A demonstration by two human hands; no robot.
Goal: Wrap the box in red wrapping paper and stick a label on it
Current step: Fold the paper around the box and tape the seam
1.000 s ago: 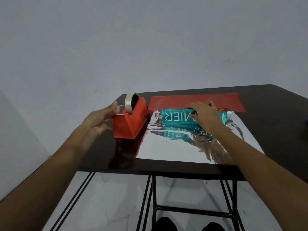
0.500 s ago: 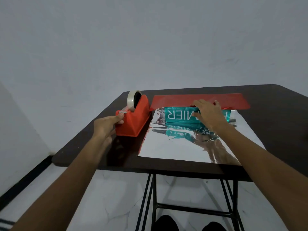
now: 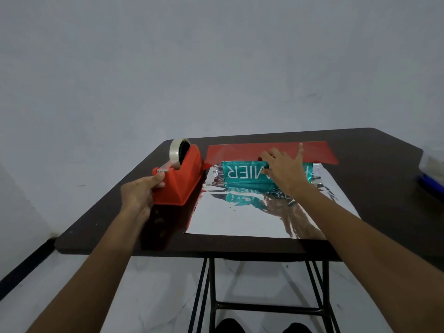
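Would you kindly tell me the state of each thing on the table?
wrapping paper: spread flat, silver side up.
box: lying on the wrapping paper, near face bare.
tape dispenser: upright, tape roll loaded.
left hand: grips the tape dispenser's near end.
right hand: open, pressing the box.

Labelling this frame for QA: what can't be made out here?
- Head view: lettering on the box is partly covered by the right hand; only "NIER" shows.
- Head view: a container at the right frame edge is cut off and blurred.
- Head view: left hand grips the tape dispenser; whether its thumb pins a tape end is too small to tell.
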